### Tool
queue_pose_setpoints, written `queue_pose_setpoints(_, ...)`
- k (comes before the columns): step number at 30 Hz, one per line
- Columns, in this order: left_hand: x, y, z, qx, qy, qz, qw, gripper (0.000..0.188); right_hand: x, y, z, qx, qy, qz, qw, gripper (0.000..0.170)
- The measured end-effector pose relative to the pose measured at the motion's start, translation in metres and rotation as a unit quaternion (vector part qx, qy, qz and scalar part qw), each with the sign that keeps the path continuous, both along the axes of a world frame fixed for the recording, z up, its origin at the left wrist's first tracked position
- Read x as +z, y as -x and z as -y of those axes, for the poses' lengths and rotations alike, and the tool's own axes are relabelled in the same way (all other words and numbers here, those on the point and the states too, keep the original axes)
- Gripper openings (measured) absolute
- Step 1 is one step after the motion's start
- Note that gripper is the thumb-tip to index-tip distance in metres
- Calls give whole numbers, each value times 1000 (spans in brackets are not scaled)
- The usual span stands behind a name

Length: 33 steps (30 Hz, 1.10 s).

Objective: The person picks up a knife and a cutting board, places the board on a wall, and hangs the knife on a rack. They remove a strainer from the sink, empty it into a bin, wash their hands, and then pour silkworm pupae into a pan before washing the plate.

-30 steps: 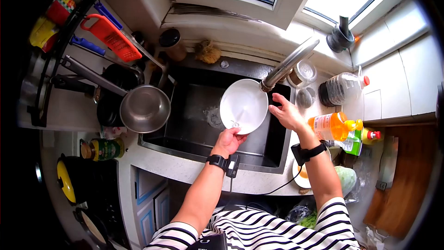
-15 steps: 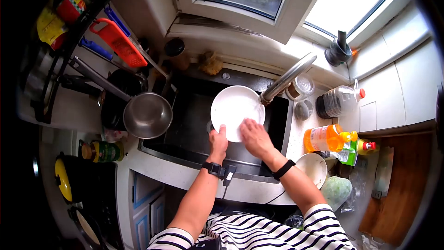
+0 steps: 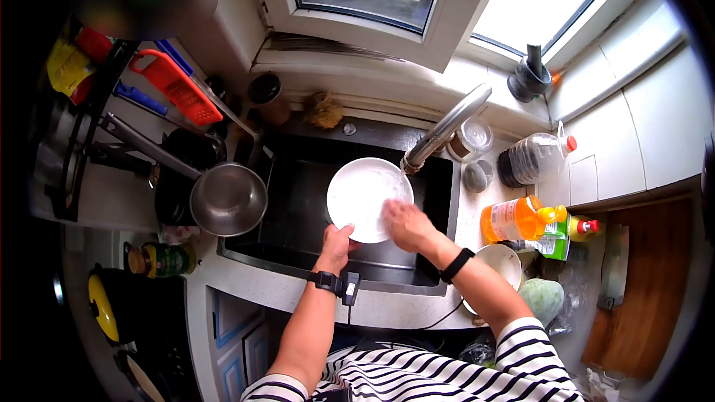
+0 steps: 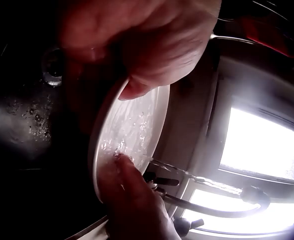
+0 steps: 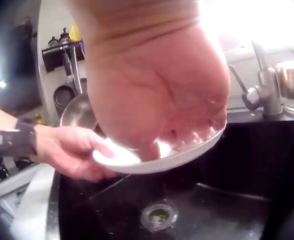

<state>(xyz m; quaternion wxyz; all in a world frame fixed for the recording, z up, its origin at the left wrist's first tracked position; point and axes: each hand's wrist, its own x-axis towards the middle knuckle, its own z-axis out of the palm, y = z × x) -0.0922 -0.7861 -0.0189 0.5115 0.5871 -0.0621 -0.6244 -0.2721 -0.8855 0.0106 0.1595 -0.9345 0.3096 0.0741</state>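
Observation:
A white plate (image 3: 361,186) is held over the black sink (image 3: 290,171). My left hand (image 3: 337,247) grips its near-left rim, the thumb lying on the upper face and the fingers underneath. On the plate's inner face rest the fingers of my right hand (image 3: 410,227), blurred in the head view. The right wrist view has those fingertips (image 5: 174,142) down on the wet surface. From the curved faucet (image 3: 447,130) a stream of water (image 4: 202,180) runs onto the plate in the left wrist view, and the plate is tilted there.
A steel saucepan (image 3: 229,199) sits at the sink's left edge. Right of the sink stand an orange bottle (image 3: 514,219), a clear jug (image 3: 532,160) and a bowl (image 3: 503,264), partly behind my right forearm. The drain (image 5: 159,217) shows below the plate.
My right hand has come from beside the plate down onto its inner face and stays there. The plate and left hand have shifted left and nearer in the head view.

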Motion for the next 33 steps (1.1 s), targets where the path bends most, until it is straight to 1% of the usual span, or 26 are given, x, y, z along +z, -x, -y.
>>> queue_pose_setpoints(3, -5, 2, 0, -1, 24, -105, 994, 24, 54, -10, -9, 95, -76, 21, 992, 31)
queue_pose_setpoints(4, -4, 4, 0, -7, 21, -121, 992, 24, 46, -10, -9, 80, -4, 56, 995, 27)
queue_pose_setpoints(6, -2, 6, -1, -15, 16, -155, 988, 24, 63, -8, -2, 38, 52, 101, 993, 27)
queue_pose_setpoints(7, -5, 7, -1, -17, 6, -164, 986, 25, 76, -7, 2, 18, 80, 123, 989, 27)
queue_pose_setpoints(8, -9, 7, -2, -21, -4, -172, 985, 26, 89, -3, 10, -5, 67, 126, 990, 26)
queue_pose_setpoints(9, -11, 7, -1, -25, -14, -180, 983, 27, 93, -1, 18, -45, 89, 154, 983, 27)
queue_pose_setpoints(11, 3, 7, 2, -25, -25, -144, 989, 27, 63, 19, 50, -90, 57, 280, 954, 30)
queue_pose_setpoints(12, 13, 7, 3, -23, -30, -125, 991, 27, 58, 24, 62, -137, 26, 285, 948, 30)
queue_pose_setpoints(14, 31, 5, 5, -36, -26, -15, 999, 24, 58, 26, 78, -215, -50, 278, 935, 31)
queue_pose_setpoints(15, 36, 3, 7, -40, -24, 42, 998, 23, 61, 24, 84, -212, -34, 252, 944, 30)
queue_pose_setpoints(17, 37, -5, 10, -68, -24, 135, 988, 24, 74, 9, 94, -223, -99, 197, 950, 31)
queue_pose_setpoints(18, 36, -9, 9, -81, -26, 182, 980, 25, 69, 3, 102, -236, -162, 198, 937, 36)
queue_pose_setpoints(19, 30, -13, 8, -91, -27, 258, 961, 25, 79, -5, 107, -225, -211, 196, 931, 43)
queue_pose_setpoints(20, 23, -17, 6, -100, -29, 333, 937, 26, 57, -6, 111, -210, -135, 260, 933, 38)
queue_pose_setpoints(21, 19, -20, 5, -109, -31, 404, 907, 26, 37, -6, 116, -194, -58, 322, 925, 33)
queue_pose_setpoints(22, 42, -18, 4, -95, -14, 471, 877, 25, 44, -6, 118, -188, -95, 298, 931, 34)
queue_pose_setpoints(25, 86, -17, -3, -117, -83, 567, 811, 19, 15, 1, 141, -201, -101, 340, 913, 35)
queue_pose_setpoints(26, 93, -18, -9, -123, -65, 597, 790, 16, 7, 5, 147, -225, -143, 363, 893, 37)
queue_pose_setpoints(27, 98, -22, -17, -129, -53, 627, 766, 14, 7, 6, 154, -296, -259, 387, 834, 44)
queue_pose_setpoints(28, 103, -26, -24, -127, -57, 635, 760, 14, 7, 8, 161, -372, -355, 412, 752, 51)
queue_pose_setpoints(29, 107, -30, -33, -126, -58, 643, 753, 14, 10, 5, 159, -383, -374, 446, 717, 53)
queue_pose_setpoints(30, 111, -33, -44, -102, -65, 628, 768, 14, -16, 13, 170, -366, -392, 481, 693, 52)
queue_pose_setpoints(31, 115, -39, -54, -79, -65, 614, 783, 14, -24, 12, 169, -342, -328, 473, 742, 50)
queue_pose_setpoints(32, 111, -46, -67, -44, -49, 588, 806, 16, -37, 12, 168, -318, -293, 487, 759, 48)
queue_pose_setpoints(33, 93, -55, -84, -25, -31, 526, 849, 18, -32, 16, 156, -318, -297, 444, 783, 47)
